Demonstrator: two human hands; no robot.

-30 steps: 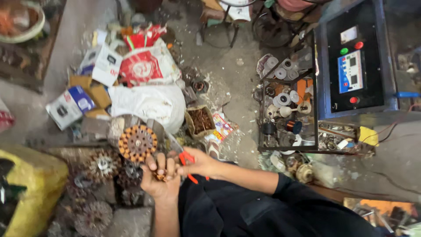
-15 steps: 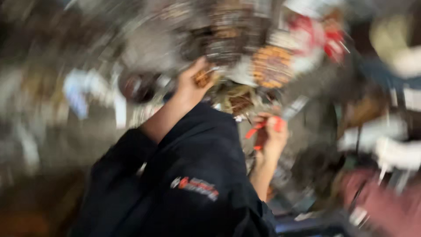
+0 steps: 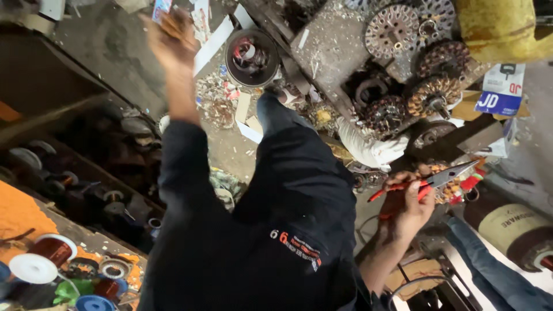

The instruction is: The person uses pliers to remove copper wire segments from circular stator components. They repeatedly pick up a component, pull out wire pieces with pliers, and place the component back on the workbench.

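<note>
The hands have come apart since a second ago, when both were together at a round wire part. The left hand (image 3: 170, 35) is now stretched far out over the dirty floor (image 3: 115, 52), up near a small blue and white card (image 3: 162, 8). This hand is a blur, so I cannot tell if its grip is spread or closed, or if it touches the card.

The right hand (image 3: 410, 204) stays low and close to the body. Its grip is closed around the red handles of the pliers (image 3: 429, 183), and the grey tip points away to the right, just over some small bits that are too blurry to name.

Above the pliers lies a heap of round motor parts (image 3: 433, 95) wound with copper wire. A flat metal disc full of holes (image 3: 393, 29) sits higher up, next to a yellow sack (image 3: 501, 29). A white cloth bag (image 3: 368, 147) lies between the heap and the black shirt. A black round pot (image 3: 252, 56) with red wire inside stands on the floor between the two arms - well apart from both hands.

Down in the left corner are spools of copper wire (image 3: 52, 250) and a blue spool (image 3: 95, 303) on an orange surface (image 3: 20, 216)
</note>
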